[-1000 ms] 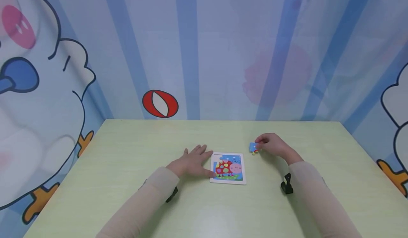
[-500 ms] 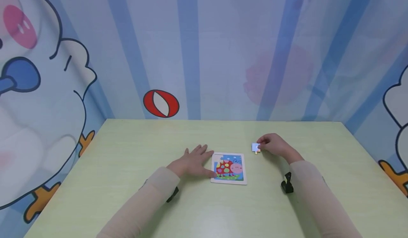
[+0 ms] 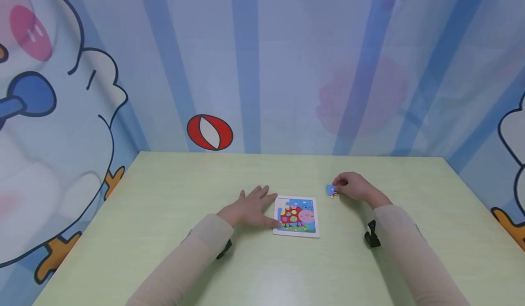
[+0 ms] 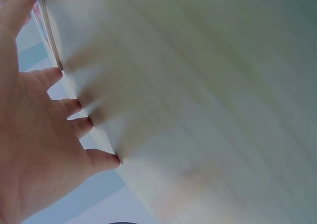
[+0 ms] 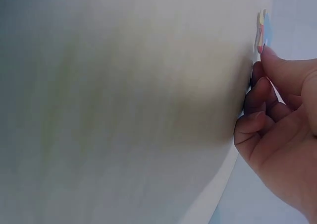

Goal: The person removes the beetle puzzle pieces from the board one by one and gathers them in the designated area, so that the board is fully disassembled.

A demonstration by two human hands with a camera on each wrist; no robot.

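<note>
A square ladybug jigsaw puzzle (image 3: 296,216) in a white frame lies on the table, with a pale gap at its upper left. Fingers spread, my left hand (image 3: 251,209) touches the frame's left side with thumb and index finger; its other fingertips rest on the tabletop in the left wrist view. Farther back and to the right, my right hand (image 3: 356,187) pinches a small puzzle piece (image 3: 330,190), blue with some red and yellow. The right wrist view shows the piece (image 5: 267,29) edge-on at the thumb tip, the other fingers curled under.
The pale wooden table (image 3: 197,174) ends at a striped blue backdrop (image 3: 287,69) with cartoon prints. A black strap end (image 3: 372,235) hangs below the right wrist, and another strap (image 3: 223,249) below the left.
The puzzle piece tilts in my right fingers: half a second ago its face looked pale with glare, and now it shows blue. My left hand stays at the puzzle frame. The head view shifts slightly.
</note>
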